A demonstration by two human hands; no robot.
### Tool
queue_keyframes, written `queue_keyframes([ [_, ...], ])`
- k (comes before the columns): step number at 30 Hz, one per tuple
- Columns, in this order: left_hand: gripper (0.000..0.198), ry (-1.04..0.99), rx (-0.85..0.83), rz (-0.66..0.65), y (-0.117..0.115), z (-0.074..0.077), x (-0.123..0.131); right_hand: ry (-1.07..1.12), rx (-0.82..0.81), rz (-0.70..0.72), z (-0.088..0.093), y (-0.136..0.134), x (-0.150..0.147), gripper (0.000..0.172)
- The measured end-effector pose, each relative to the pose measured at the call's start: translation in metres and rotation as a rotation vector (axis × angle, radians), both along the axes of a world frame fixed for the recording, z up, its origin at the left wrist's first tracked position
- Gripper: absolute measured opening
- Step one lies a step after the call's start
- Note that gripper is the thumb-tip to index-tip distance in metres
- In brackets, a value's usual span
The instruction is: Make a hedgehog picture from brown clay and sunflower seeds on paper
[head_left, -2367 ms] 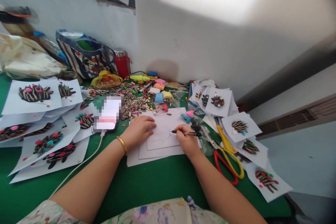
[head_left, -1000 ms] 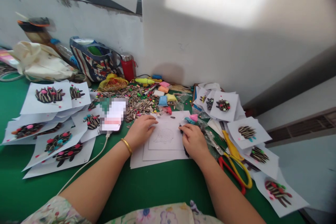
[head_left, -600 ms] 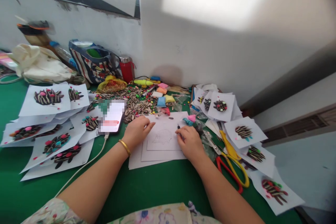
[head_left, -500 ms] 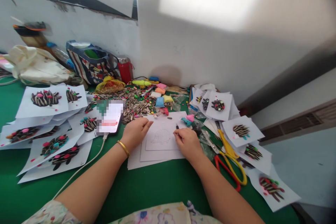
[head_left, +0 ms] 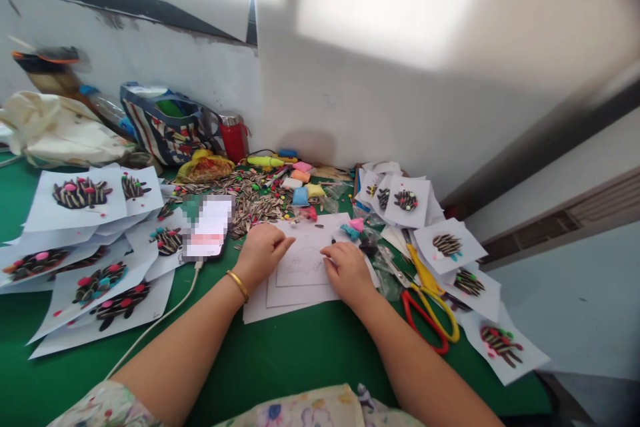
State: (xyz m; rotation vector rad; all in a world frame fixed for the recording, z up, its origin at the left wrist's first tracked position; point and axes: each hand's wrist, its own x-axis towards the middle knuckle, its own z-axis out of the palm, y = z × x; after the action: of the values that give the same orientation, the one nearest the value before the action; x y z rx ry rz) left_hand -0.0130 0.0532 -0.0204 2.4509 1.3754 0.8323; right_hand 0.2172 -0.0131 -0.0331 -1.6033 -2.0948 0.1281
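Note:
A white paper (head_left: 299, 275) with a faint pencil outline of a spiny animal lies on larger white sheets (head_left: 256, 310). My left hand (head_left: 261, 255), a gold bangle at its wrist, rests at the left side of the paper, fingers reaching right and slightly apart from the thumb. Opposite it, my right hand (head_left: 351, 273) lies over the right side with fingers bent inward. A small black thing (head_left: 333, 240) shows just beyond those fingertips; whether they hold it is unclear. Above the drawing, one sunflower seed (head_left: 319, 226) lies on the sheet. Pink and teal clay (head_left: 353, 229) sits beside my right hand.
Scissors (head_left: 427, 320) and a yellow cutter (head_left: 424, 270) lie at right. Seed-covered picture sheets lie left (head_left: 75, 197) and right (head_left: 447, 247). A charging phone (head_left: 213, 227) lies left of the papers. Loose sunflower seeds (head_left: 257, 203), clay packs (head_left: 300, 196) and a red flask (head_left: 233, 137) stand behind.
The view has shifted slightly. My right hand has slid a little left over the drawing, and my left fingers have stretched out slightly more. The papers stay in place.

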Motion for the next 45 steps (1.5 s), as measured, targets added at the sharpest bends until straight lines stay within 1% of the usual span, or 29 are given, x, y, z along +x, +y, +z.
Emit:
queue_keyframes([
  [1,0.041,0.012,-0.010,0.010,-0.001,0.001,0.000,-0.016,-0.011,0.001,0.003,0.000,0.000,0.018],
  [2,0.040,0.003,-0.022,0.025,-0.001,0.001,0.000,-0.033,-0.027,0.002,0.006,0.000,-0.001,0.018],
  [5,0.030,-0.097,-0.051,0.075,-0.003,-0.001,0.000,-0.083,-0.068,-0.007,0.016,-0.002,-0.002,0.020],
  [7,0.031,-0.150,-0.041,0.099,-0.003,-0.002,-0.001,-0.118,-0.071,-0.004,0.022,-0.004,-0.004,0.024],
  [9,0.031,-0.159,-0.020,0.098,-0.002,-0.003,-0.002,-0.151,-0.067,0.020,0.027,-0.004,-0.006,0.029],
  [10,0.030,-0.155,-0.011,0.092,-0.002,-0.004,-0.003,-0.165,-0.067,0.034,0.029,-0.003,-0.008,0.028],
  [12,0.026,-0.142,-0.011,0.082,-0.002,-0.003,-0.004,-0.189,-0.076,0.050,0.033,0.003,-0.011,0.023],
  [15,0.021,-0.116,-0.027,0.072,-0.001,-0.004,-0.004,-0.229,-0.097,0.046,0.037,0.019,-0.017,0.017],
  [18,0.020,-0.104,-0.035,0.067,0.000,-0.006,-0.003,-0.298,-0.069,0.074,0.037,0.040,-0.028,0.019],
  [23,0.020,-0.108,-0.026,0.055,0.001,-0.010,-0.005,-0.442,0.092,0.093,0.029,0.073,-0.053,0.027],
  [26,0.019,-0.109,-0.020,0.063,0.002,-0.010,-0.005,-0.506,0.116,0.117,0.024,0.086,-0.062,0.026],
  [29,0.019,-0.120,-0.022,0.063,0.001,-0.010,-0.005,-0.521,0.122,0.138,0.021,0.092,-0.064,0.024],
  [31,0.019,-0.133,-0.027,0.061,0.001,-0.010,-0.004,-0.478,0.150,0.152,0.020,0.092,-0.063,0.022],
  [33,0.019,-0.146,-0.037,0.067,0.000,-0.008,-0.004,-0.372,0.165,0.149,0.022,0.089,-0.061,0.018],
  [36,0.019,-0.188,-0.057,0.065,-0.002,-0.004,-0.003,-0.089,0.084,0.119,0.025,0.077,-0.058,0.009],
  [38,0.021,-0.248,-0.076,0.028,-0.005,0.000,-0.001,0.129,-0.003,0.132,0.028,0.063,-0.056,0.006],
  [40,0.023,-0.328,-0.123,-0.047,-0.010,0.002,0.003,0.291,-0.066,0.161,0.031,0.047,-0.053,0.005],
  [42,0.024,-0.388,-0.209,-0.111,-0.016,0.003,0.008,0.374,-0.111,0.181,0.033,0.030,-0.049,0.007],
  [45,0.023,-0.428,-0.318,-0.158,-0.023,0.002,0.016,0.427,-0.117,0.147,0.031,0.014,-0.041,0.007],
])
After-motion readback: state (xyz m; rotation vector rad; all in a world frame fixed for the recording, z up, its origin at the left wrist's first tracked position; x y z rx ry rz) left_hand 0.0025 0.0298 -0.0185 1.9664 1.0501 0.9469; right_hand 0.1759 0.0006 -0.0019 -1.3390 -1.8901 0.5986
